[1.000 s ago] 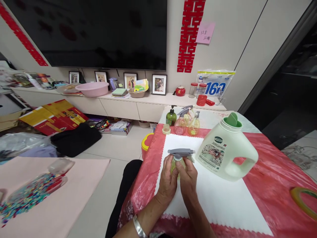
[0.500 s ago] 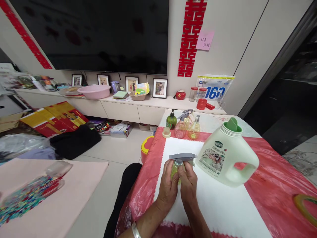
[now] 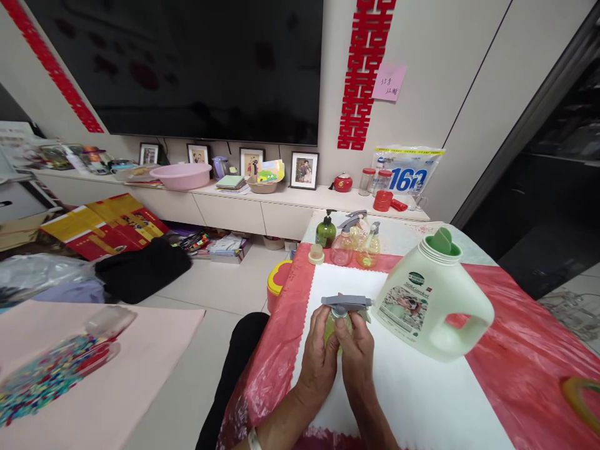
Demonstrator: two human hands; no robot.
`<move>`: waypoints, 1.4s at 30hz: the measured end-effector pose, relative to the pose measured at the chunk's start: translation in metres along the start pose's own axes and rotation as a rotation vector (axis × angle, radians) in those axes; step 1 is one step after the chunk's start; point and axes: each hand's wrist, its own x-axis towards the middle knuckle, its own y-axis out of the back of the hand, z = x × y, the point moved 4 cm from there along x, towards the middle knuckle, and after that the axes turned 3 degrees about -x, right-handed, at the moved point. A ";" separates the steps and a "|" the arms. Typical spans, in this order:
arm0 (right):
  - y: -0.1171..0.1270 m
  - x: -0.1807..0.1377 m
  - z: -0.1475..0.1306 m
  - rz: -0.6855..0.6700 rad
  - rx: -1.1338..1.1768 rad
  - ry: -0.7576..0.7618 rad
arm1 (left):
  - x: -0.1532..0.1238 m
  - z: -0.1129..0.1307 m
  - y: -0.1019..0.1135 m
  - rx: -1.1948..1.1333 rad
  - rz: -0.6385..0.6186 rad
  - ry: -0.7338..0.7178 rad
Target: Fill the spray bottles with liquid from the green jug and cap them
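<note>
Both of my hands are wrapped round a small yellowish-green clear spray bottle (image 3: 330, 330) topped by a grey trigger head (image 3: 347, 302). My left hand (image 3: 315, 353) grips its left side. My right hand (image 3: 359, 350) holds the right side, its thumb up near the collar. Much of the bottle's body is hidden by my fingers. Just right of my hands stands a large pale green detergent jug (image 3: 434, 303), a green cap piece (image 3: 441, 241) sitting in its mouth. A white sheet (image 3: 412, 400) lies beneath the hands.
Behind the sheet stand a green pump bottle (image 3: 325, 232), a pink spray bottle (image 3: 342, 251), a yellow spray bottle (image 3: 369, 250) and a small cap (image 3: 316, 253). A tape roll (image 3: 581, 400) lies at right. Coloured beads (image 3: 47, 381) cover part of the pink-topped table at left.
The view has shifted slightly. Both hands stay closed round the spray bottle, with its head still on; their grip looks nearly the same.
</note>
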 end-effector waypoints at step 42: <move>-0.006 0.002 -0.002 -0.024 0.029 0.004 | 0.000 0.004 0.000 0.084 0.017 -0.131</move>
